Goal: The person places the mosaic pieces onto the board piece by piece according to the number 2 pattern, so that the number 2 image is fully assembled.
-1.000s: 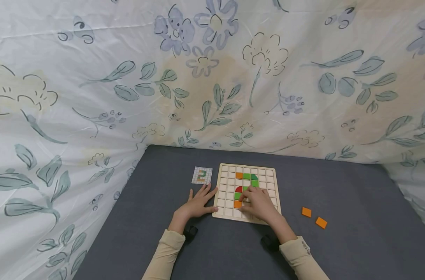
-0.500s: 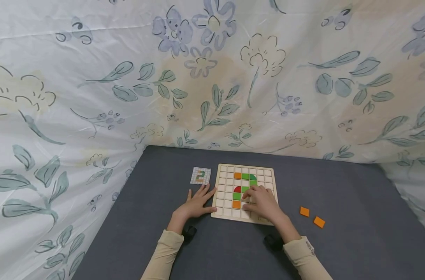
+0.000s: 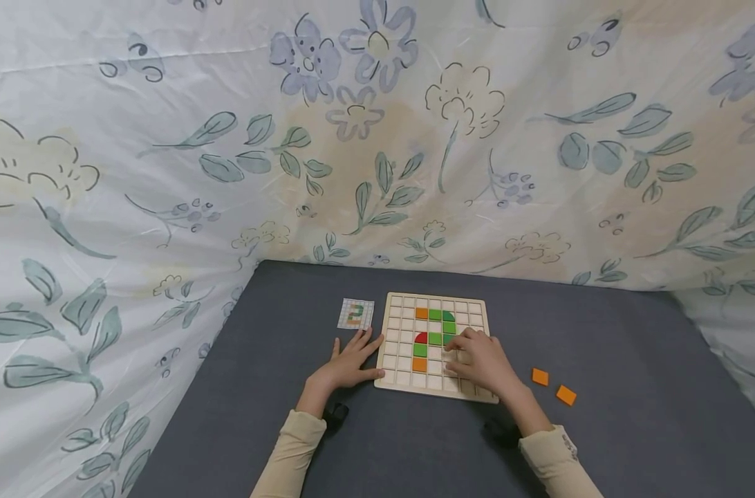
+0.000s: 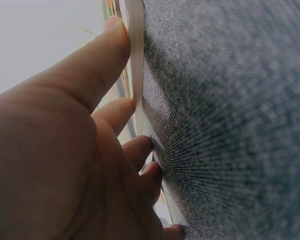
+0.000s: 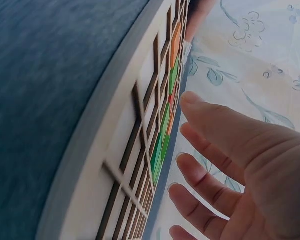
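Note:
A wooden grid board point(image 3: 396, 315) lies on the dark cloth. Coloured tiles sit in its cells: an orange tile point(image 3: 421, 313) at the top, green ones, a red rounded tile point(image 3: 421, 338) in the middle row, and an orange tile point(image 3: 419, 364) lower down. My left hand point(image 3: 346, 361) rests spread beside the board, its thumb point(image 4: 107, 57) and index finger touching the left edge. Over the board's right part hovers my right hand point(image 3: 483, 360). Its fingers point(image 5: 205, 182) are loosely bent with nothing between them in the right wrist view; it hides several cells.
A small printed grid card point(image 3: 355, 314) with a coloured figure lies left of the board. To the right are two loose orange tiles, one nearer point(image 3: 566, 395) and one farther point(image 3: 540, 376). A flowered curtain point(image 3: 377, 138) hangs behind the table.
My right hand has drawn back to the right across the board, uncovering the green tiles in the middle row and some blank cells. My left hand has stayed at the board's edge.

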The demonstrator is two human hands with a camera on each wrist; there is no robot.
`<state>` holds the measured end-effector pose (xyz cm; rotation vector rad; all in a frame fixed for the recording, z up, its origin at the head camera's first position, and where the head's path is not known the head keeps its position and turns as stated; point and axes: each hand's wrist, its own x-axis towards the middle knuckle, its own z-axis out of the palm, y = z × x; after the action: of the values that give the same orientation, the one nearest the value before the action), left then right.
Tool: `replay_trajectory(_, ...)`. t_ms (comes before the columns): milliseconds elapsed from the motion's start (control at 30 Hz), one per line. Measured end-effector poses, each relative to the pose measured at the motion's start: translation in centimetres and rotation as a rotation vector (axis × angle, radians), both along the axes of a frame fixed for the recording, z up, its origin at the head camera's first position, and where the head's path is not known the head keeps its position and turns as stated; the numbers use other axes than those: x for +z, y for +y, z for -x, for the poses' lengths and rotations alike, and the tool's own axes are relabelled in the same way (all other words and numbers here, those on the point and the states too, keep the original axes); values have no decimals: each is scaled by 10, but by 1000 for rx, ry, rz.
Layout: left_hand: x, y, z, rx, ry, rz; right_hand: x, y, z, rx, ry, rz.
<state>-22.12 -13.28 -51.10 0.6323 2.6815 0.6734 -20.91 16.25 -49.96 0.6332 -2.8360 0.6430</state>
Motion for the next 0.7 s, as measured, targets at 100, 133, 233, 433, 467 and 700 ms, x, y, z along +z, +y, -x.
replay_trajectory(100, 1, 0, 0, 0, 1, 0, 0, 6, -1, -6, 1, -3)
replay_trajectory(133, 1, 0, 0, 0, 0, 3, 1, 8, -2, -10, 0, -5)
replay_trajectory(233, 2, 0, 0, 3, 1, 5, 3, 13, -4, -24, -14, -3)
replay_trajectory(433, 3, 0, -1, 2, -3, -4, 5, 25, -6, -55, -24, -14)
replay_trajectory(467, 3, 0, -2, 0, -3, -5, 5, 28, -6, -57, -20, -13)
replay_trajectory(700, 4, 1, -3, -6, -6, -8, 3, 46, -7, -72, 5, -22)
